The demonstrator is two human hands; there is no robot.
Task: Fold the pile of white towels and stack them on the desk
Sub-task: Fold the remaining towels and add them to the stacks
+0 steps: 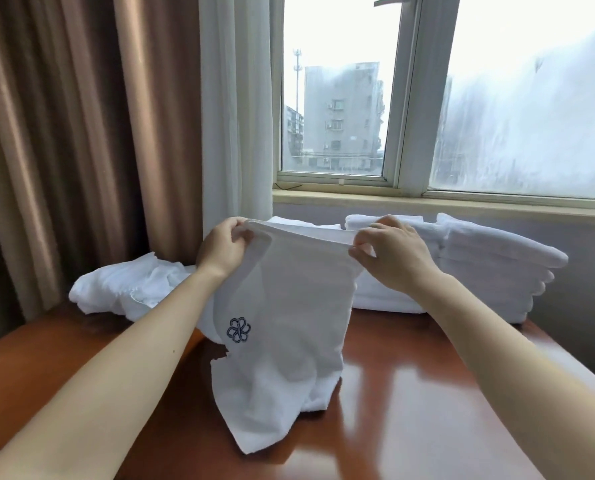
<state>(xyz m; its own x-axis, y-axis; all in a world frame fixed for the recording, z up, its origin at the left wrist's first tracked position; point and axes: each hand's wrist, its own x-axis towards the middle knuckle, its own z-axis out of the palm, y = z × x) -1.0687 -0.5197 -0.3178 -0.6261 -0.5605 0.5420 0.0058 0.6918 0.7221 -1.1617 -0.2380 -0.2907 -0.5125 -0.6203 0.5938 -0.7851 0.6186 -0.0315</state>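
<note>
I hold the left hand (225,245) and right hand (389,258) apart, each pinching a top corner of the towel (289,299) hanging between them, hem bunched on the surface (427,393). Risk: uneven tension could skew the fold; a slipped pinch would drop it.

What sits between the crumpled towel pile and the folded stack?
Head view: the logo towel hangs there, held by the left hand and right hand, touching the desk.

The towel (289,306) hides the right end of the loose pile (116,289) and the folded stack's (497,258) lower left. Fingertips of the left grip (225,249) and right grip (391,252) disappear behind its hem. The counter (393,410) runs off the bottom edge.
</note>
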